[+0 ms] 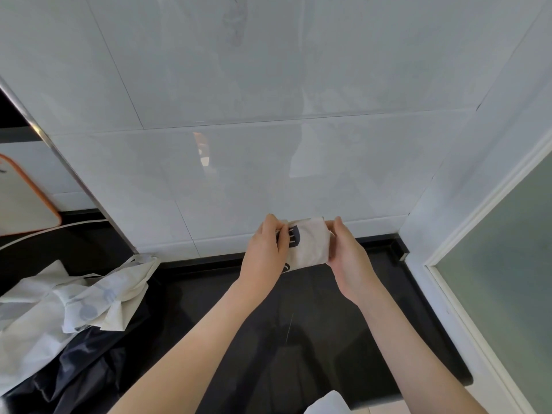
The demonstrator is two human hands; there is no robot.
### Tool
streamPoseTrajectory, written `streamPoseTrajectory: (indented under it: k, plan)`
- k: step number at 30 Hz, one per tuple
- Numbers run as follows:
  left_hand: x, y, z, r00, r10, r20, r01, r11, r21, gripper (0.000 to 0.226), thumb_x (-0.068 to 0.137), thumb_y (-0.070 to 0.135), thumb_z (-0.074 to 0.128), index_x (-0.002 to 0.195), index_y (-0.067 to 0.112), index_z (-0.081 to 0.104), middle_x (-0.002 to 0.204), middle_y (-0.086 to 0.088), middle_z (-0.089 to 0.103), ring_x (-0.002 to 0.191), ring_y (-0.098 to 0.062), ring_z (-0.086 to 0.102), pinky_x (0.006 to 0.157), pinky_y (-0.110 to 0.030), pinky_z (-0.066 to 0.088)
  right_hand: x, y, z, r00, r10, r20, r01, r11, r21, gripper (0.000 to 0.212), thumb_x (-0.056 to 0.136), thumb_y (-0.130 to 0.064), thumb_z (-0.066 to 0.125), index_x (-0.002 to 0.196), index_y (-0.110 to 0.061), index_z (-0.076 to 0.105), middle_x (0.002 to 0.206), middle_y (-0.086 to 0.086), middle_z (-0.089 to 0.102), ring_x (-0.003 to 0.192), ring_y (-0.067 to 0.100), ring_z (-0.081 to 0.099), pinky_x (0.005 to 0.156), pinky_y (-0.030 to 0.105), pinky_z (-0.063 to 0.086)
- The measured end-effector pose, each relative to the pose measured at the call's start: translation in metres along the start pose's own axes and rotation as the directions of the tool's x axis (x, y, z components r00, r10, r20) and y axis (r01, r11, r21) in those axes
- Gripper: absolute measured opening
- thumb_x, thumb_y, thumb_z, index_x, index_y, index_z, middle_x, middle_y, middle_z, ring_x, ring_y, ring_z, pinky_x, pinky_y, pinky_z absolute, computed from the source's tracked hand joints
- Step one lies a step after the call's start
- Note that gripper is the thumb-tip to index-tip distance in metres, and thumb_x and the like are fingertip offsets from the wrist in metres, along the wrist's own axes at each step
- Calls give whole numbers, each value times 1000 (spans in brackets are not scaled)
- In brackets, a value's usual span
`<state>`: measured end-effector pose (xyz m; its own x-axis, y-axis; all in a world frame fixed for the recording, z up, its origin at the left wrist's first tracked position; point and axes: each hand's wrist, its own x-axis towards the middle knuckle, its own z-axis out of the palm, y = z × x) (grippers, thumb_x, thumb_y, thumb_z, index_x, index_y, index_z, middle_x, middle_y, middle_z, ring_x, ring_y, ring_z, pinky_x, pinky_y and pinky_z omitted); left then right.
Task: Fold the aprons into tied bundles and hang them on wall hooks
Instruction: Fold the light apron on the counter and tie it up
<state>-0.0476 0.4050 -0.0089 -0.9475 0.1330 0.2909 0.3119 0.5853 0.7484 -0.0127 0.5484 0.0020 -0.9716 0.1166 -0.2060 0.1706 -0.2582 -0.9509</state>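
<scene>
Between both hands' fingers (273, 227), apron bundle (309, 245).

Compact cream apron bundle (309, 248) aloft; crumpled apron heap (74, 303) leftward.

The person's left hand (263, 249) and right hand (346, 252) are bare, and so are both forearms (191, 348) up to the near edge of the view. Between the arms at the near edge shows a corner of white fabric (327, 403); whether it is clothing cannot be told.
</scene>
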Motion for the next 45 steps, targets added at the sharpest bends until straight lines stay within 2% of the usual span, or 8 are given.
streamPoseTrajectory:
  k: [3,6,10,16,27,37,40,45]
  plan:
    - [1,3,4,1000,-15,-27,14,999,-30,14,100,15,46,87,12,39,86,-3,58,70,-19,53,55,-24,37,-2,8,5,992,-127,-24,123,985,-121,30,95,-55,34,111,-32,41,123,4,53,116,16,53,103,38,44]
    - [1,7,6,999,-7,-33,5,999,-52,15,100,16,46,87,12,39,86,-7,59,71,-23,56,60,-35,44,-3,9,11,964,-240,-118,219,961,-169,7,102,-33,40,102,-27,42,102,-4,53,94,6,54,85,25,46]
    - [0,12,8,999,45,-26,-47,995,-94,14,99,13,47,86,11,42,82,-10,58,70,-27,54,61,-42,44,-1,3,17,949,-207,-237,214,977,7,30,104,-27,40,86,-3,45,83,4,47,78,12,46,74,28,39]
    - [2,19,5,998,31,-47,-41,974,-223,12,99,15,47,87,13,44,83,-9,61,72,-16,55,63,-30,44,9,-3,17,954,-153,-259,206,961,187,13,101,-18,47,90,-18,40,91,1,52,86,14,52,76,30,42]
    - [4,23,9,993,22,-117,-51,968,-246,14,99,16,47,86,13,43,80,-9,59,71,-22,55,61,-36,45,0,2,22,858,-432,-277,380,897,-225,4,101,-23,46,98,-22,50,85,-23,59,78,-5,55,71,13,46]
    - [17,26,7,1000,-18,15,21,968,-249,18,97,30,51,87,19,42,85,0,62,76,-13,58,63,-32,48,6,5,14,927,-313,-207,264,936,-232,24,99,-33,48,118,-21,58,108,-5,64,99,5,61,79,19,48]
    - [24,23,3,984,-16,176,54,975,-214,33,85,40,67,92,18,43,88,2,62,81,-13,60,64,-30,50,8,8,11,926,-295,-233,242,942,-231,27,101,-35,41,108,-18,61,103,-2,64,96,8,59,81,21,43]
    - [21,30,6,995,-35,98,61,960,-273,28,86,35,68,84,29,41,89,6,62,83,-11,60,69,-34,52,12,2,15,909,-307,-280,272,949,-158,32,104,-35,35,98,-13,58,98,13,60,88,10,56,83,27,45]
